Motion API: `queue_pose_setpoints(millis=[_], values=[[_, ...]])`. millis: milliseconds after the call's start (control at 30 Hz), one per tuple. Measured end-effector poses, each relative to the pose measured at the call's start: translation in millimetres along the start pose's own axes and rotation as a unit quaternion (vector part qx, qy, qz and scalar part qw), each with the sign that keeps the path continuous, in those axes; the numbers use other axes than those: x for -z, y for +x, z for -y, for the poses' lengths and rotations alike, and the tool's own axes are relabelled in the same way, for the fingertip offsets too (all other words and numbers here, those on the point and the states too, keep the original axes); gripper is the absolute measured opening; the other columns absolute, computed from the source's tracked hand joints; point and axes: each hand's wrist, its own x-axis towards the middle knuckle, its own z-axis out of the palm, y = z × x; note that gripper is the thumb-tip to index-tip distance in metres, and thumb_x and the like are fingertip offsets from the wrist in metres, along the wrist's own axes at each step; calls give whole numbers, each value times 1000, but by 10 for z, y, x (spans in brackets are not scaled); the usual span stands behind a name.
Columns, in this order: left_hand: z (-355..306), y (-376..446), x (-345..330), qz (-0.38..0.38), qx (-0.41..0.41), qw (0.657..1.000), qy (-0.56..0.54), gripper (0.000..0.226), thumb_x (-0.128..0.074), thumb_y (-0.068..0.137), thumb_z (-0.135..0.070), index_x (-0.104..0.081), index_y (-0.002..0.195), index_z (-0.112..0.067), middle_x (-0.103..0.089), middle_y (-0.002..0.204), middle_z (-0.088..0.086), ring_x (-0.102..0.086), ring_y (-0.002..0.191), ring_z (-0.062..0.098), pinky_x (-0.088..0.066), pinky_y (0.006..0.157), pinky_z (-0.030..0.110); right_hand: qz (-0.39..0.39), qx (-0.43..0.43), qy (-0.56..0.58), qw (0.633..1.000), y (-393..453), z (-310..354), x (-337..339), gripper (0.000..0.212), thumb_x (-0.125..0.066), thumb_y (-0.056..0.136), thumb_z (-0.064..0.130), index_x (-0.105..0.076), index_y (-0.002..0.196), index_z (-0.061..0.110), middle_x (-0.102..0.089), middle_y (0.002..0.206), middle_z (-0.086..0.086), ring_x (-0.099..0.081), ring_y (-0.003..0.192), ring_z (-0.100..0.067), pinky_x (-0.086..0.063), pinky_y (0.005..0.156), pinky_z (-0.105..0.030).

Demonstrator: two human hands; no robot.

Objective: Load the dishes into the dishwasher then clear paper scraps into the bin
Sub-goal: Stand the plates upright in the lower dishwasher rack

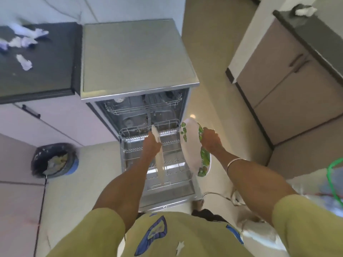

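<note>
My left hand (151, 145) is gripping a plain white plate (160, 160) on edge, fingers curled round its rim, holding it upright over the pulled-out lower rack (130, 134) of the dishwasher (137, 58). My right hand (210, 140) is holding a second plate with a green leaf pattern (193, 147), also tilted on edge, just right of the rack and slightly outside it. The two plates are standing near each other but apart. I am seeing the upper rack (144, 106) further in; something pale seems to be sitting in its far left corner, though blur is hiding what it is. On the dark table (46, 71) to the far left, crumpled paper scraps (24, 62) are lying scattered. Another scrap (305, 11) is resting on the table at far right. The bin (54, 160), lined with a dark bag, is standing on the floor left of the dishwasher, with rubbish inside.
</note>
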Motion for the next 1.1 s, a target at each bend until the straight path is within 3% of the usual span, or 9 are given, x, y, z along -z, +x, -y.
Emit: queue_pose_setpoints(millis=[167,367,600,800,1100], values=[[-185,-79,-292,-48,37,998,-31,69,-67,86,-9,-33,146,-7,-60,124,19,-62,106,37,-56,78,43,32,40,2,999,278,-265,82,23,-51,91,8,-49,113,3,-61,108,-23,-62,99,-43,-49,80,-45],[-323,-98,-567,-92,99,990,-40,47,-61,93,-24,-43,133,-8,-59,122,13,-62,104,33,-54,82,43,63,62,25,996,327,-474,-6,25,-51,93,11,-45,116,4,-60,103,-20,-62,93,-40,-49,76,-41],[-237,-10,-904,-74,120,989,-52,51,-58,94,-24,-43,140,-11,-62,123,13,-63,107,36,-56,86,52,103,-18,99,990,385,-563,-323,23,-53,89,10,-53,111,3,-61,107,-19,-63,99,-39,-55,83,-43],[-43,117,-1245,-35,113,993,-18,48,-58,95,-23,-46,140,-10,-61,128,14,-59,116,38,-51,95,54,91,-117,149,978,557,-710,-667,22,-50,92,8,-54,113,1,-58,115,-21,-58,107,-40,-49,86,-42],[384,372,-1933,-60,109,990,-61,39,-57,97,-20,-51,134,-8,-63,124,16,-60,113,39,-51,92,54,79,-95,169,978,844,-720,-1482,23,-49,95,14,-55,115,3,-60,112,-21,-59,104,-40,-51,88,-45]])
